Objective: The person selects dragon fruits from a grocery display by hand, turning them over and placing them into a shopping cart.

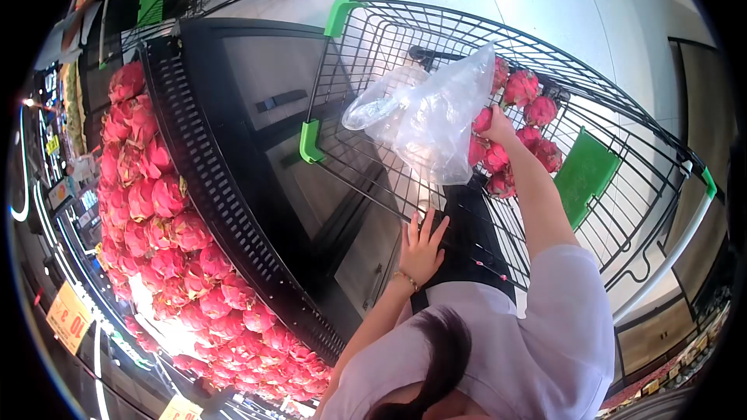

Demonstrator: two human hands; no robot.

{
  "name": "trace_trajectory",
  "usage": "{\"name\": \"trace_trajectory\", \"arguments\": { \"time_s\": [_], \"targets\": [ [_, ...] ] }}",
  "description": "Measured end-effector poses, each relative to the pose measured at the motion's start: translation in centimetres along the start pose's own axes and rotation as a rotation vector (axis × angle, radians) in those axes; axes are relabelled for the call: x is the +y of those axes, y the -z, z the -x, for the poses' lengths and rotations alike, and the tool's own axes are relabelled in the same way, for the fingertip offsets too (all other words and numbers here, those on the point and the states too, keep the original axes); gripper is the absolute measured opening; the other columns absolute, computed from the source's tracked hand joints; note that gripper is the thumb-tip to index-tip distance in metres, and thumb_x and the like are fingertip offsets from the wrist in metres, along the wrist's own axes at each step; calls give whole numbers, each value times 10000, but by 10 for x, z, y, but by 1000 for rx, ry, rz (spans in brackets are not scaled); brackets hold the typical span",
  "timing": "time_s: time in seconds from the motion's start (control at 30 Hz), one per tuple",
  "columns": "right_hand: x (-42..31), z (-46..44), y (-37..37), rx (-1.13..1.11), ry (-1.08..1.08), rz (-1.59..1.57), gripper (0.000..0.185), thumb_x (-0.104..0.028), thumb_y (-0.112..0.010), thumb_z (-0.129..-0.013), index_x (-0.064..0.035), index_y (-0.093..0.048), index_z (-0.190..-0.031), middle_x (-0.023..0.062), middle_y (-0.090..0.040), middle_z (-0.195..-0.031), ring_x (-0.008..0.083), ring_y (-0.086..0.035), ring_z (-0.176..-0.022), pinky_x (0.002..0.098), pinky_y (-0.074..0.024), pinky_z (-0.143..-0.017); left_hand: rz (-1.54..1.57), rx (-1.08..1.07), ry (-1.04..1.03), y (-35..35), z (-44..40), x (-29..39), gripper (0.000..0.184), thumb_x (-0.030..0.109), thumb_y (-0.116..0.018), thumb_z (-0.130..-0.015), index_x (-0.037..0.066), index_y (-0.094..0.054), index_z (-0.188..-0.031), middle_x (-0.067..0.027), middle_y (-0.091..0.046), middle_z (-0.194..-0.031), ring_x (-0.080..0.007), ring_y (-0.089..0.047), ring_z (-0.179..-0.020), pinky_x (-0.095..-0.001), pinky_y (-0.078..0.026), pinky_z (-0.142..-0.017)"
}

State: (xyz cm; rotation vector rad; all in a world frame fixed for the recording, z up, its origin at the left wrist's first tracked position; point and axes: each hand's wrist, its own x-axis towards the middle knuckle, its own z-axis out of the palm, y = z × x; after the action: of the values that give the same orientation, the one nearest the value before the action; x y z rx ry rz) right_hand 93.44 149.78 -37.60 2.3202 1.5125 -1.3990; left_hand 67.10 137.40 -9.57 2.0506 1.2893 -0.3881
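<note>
Several red dragon fruits (521, 88) lie in the black wire shopping cart (545, 66), near its child-seat end. My right hand (498, 126) reaches in among them, its fingers closed round one dragon fruit (482, 120). Beside it, toward the cart's front, is a clear plastic bag (436, 120), crumpled and spread inside the basket. My left hand (424, 245) rests at the cart's near side rim with its fingers spread, holding nothing. The bag's opening cannot be made out.
A large heap of dragon fruits (167, 257) fills the display at the left, behind a black perforated edge (210, 179). Orange price signs (68, 317) stand at its outer side. A green panel (585, 175) sits near the cart's white handle (665, 260). Another cart stands at the upper left.
</note>
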Motion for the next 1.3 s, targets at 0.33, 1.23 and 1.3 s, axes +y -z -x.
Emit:
{"name": "trace_trajectory", "arguments": {
  "time_s": [0.33, 1.23, 1.3],
  "targets": [
    [-6, 34, 8, 183, 112, -149, 876, -256, -826, -527, -52, -360, -1239, 180, -491, -1199, 347, -524, -1075, 405, -433, -908, -7, 106, -78, -7, 11, -9, 764, 239, -665, -728, 193, -302, -1399, -156, -203, -1456, -435, -225, -1296, -519, -278, -1020],
    [-282, 431, 22, -746, 722, -1577, 864, -474, -700, -731, -61, -290, -1370, 91, -384, -1375, 261, -384, -1258, 478, -331, -1021, 1067, 284, -119, -2, 218, -82, 799, 452, -545, -856, 47, -162, -1429, -210, -197, -1464, -348, -103, -1377, -435, -133, -1108],
    [-310, 461, 11, -819, 759, -1522, 877, -465, -720, -715, -58, -293, -1363, 84, -395, -1364, 248, -398, -1247, 463, -342, -1017, 1508, 395, -222, 48, 271, -83, 799, 471, -514, -875, 50, -131, -1436, -169, -202, -1469, -303, -212, -1354, -434, -179, -1090]
  ]
}}
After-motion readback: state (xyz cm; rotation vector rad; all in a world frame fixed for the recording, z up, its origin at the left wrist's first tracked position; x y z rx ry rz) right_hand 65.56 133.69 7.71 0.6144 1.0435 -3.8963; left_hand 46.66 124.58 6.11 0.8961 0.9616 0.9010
